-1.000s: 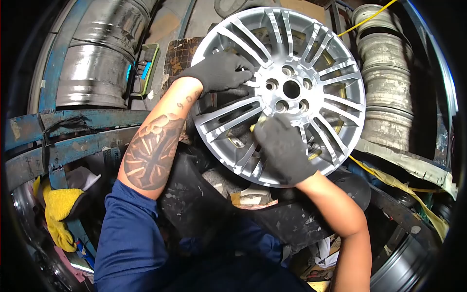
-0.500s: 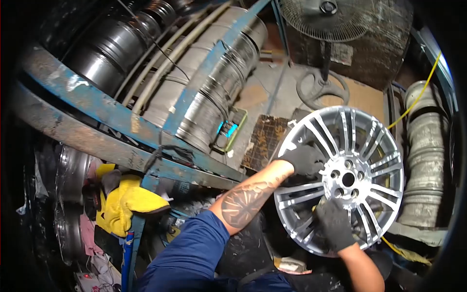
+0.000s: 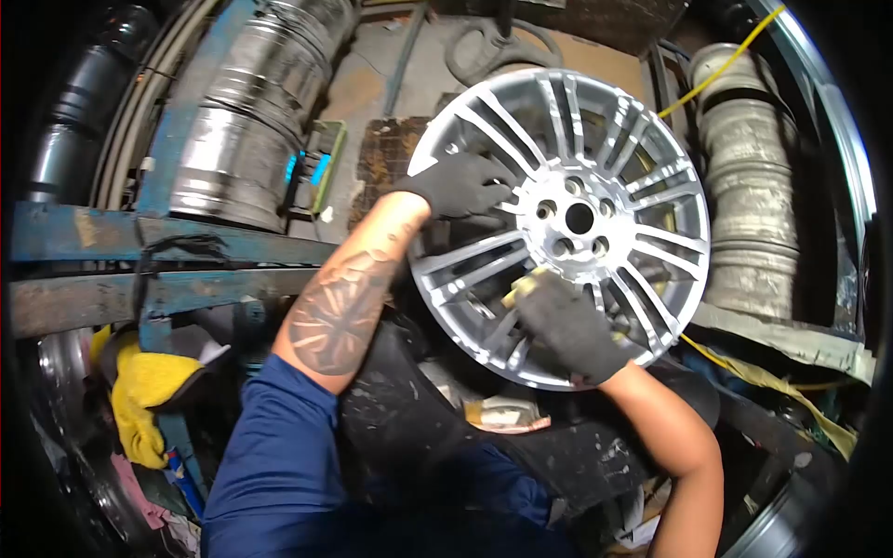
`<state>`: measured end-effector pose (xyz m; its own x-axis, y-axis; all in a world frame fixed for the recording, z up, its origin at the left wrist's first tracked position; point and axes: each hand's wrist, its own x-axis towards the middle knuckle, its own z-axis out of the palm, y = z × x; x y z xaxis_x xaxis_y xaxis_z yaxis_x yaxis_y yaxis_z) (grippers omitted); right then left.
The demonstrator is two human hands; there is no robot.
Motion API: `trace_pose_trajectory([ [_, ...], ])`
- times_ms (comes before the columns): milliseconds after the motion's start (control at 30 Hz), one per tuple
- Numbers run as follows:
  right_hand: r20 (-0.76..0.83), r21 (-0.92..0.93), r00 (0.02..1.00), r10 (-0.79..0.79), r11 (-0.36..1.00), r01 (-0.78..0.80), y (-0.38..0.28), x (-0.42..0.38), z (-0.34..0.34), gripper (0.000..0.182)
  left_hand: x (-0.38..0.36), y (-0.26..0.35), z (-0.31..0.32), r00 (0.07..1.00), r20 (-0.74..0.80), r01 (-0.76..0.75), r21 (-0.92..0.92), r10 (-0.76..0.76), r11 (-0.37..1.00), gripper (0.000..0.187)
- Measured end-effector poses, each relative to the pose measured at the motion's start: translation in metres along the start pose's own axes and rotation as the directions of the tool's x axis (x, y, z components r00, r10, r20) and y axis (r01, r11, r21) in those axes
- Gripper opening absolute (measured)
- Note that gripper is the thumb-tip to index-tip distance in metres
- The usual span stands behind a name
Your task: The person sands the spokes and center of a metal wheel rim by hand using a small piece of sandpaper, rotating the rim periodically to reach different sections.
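Silver multi-spoke metal wheel [image 3: 619, 228] is over the dark lap [image 3: 581, 442], probably heavy and stiff, best taken by its outer rim (smooth metal may slip). Black-gloved left hand [image 3: 460, 184] curls at the spokes [image 3: 476, 251], its grip I cannot tell; black-gloved right hand [image 3: 569, 327] seems clamped on pale yellow piece [image 3: 520, 285].

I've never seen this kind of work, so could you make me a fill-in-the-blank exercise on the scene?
On the wheel, ____ smaller holes ring the central one.
The left hand and right hand wear dark ____.
The cord at upper right is coloured ____.

five; gloves; yellow
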<state>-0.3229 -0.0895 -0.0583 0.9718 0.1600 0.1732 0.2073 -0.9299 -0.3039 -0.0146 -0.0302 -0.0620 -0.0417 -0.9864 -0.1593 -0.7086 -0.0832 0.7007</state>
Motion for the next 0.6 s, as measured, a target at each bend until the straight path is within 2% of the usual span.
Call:
trace_pose_trajectory([
  [33,-0.027,0.045,0.997,-0.076,0.996,0.077,-0.009,-0.001,0.012,0.043,-0.001,0.011,-0.005,0.986,-0.019,0.163,-0.055,-0.164,0.985,0.040],
  [67,0.046,-0.080,0.982,-0.186,0.979,0.189,-0.023,0.000,0.012,0.040,-0.001,0.015,-0.006,0.984,-0.011,0.180,-0.041,-0.180,0.983,0.040],
  [100,-0.024,-0.023,0.980,-0.200,0.980,0.199,-0.018,-0.003,0.021,0.036,0.000,0.014,-0.008,0.980,-0.003,0.197,-0.019,-0.197,0.980,0.039],
  [167,-0.051,0.201,0.984,0.172,0.967,-0.159,-0.002,0.007,0.006,0.033,-0.001,0.008,-0.008,0.994,-0.011,0.112,0.018,-0.111,0.994,0.039],
  [200,-0.026,-0.023,0.995,0.100,0.995,-0.100,0.010,0.010,-0.008,0.033,-0.002,0.014,-0.010,0.989,0.008,0.148,0.002,-0.148,0.989,0.038],
  [300,-0.006,0.092,0.999,-0.049,0.995,0.050,-0.025,0.003,0.017,0.038,0.000,0.016,-0.010,0.980,-0.004,0.199,-0.019,-0.200,0.980,0.038],
  [333,0.083,-0.073,0.974,-0.209,0.974,0.215,-0.034,0.007,0.010,0.040,-0.001,0.016,-0.010,0.977,-0.010,0.213,-0.019,-0.213,0.977,0.037],
  [433,-0.007,0.110,0.985,0.173,0.979,-0.171,-0.011,0.006,0.003,0.039,0.000,0.011,-0.012,0.990,0.003,0.137,0.051,-0.137,0.989,0.039],
  [467,0.049,-0.046,0.986,0.162,0.986,-0.160,-0.008,0.013,-0.008,0.046,-0.002,0.018,-0.014,0.986,0.002,0.167,0.030,-0.167,0.986,0.040],
  [567,0.038,-0.075,0.988,-0.147,0.986,0.149,-0.046,0.004,0.023,0.045,-0.004,0.015,-0.012,0.985,-0.018,0.172,0.020,-0.171,0.985,0.038],
  [600,0.225,-0.060,0.959,-0.171,0.980,0.189,-0.055,0.006,0.015,0.044,-0.003,0.010,-0.010,0.983,-0.027,0.181,0.041,-0.180,0.983,0.039],
])
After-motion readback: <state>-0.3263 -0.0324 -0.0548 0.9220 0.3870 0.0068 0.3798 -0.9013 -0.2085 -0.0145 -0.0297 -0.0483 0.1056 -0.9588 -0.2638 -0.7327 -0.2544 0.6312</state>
